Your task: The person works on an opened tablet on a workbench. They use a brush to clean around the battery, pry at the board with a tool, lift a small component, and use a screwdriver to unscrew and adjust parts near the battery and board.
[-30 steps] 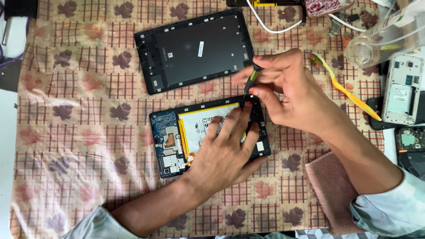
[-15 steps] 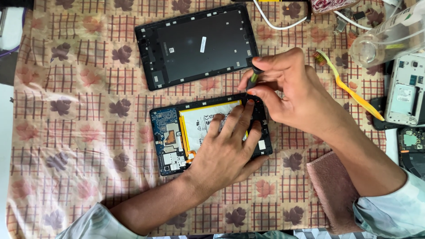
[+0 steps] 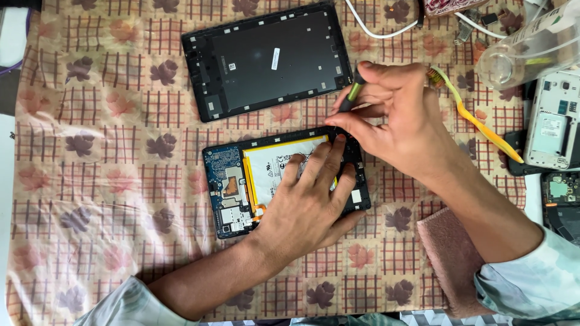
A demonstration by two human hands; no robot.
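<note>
Opened black tablet body (image 3: 284,181), with its blue circuit board and pale yellow-edged battery exposed, lies flat near the middle of the leaf-patterned checked cloth (image 3: 109,181), its long axis running left to right and tilted a little upward at the right. The left hand (image 3: 308,205) rests palm down on the battery, fingers spread and pressing, clamped on nothing. Just above the tablet's upper right corner, the right hand (image 3: 393,121) pinches a slim black-and-green screwdriver (image 3: 350,96) between thumb and fingertips; the tool slants down and left, its tip at that corner, so the right hand is the nearer one to that edge. Beyond the tablet, farther up the cloth, lies the detached black back cover (image 3: 266,57), inner side up. At the right, a yellow-handled toothbrush (image 3: 477,121) lies slantwise, and near it a clear plastic bottle (image 3: 531,48) lies on its side; I cannot tell its contents. A white opened phone (image 3: 553,127) sits at the right edge.
</note>
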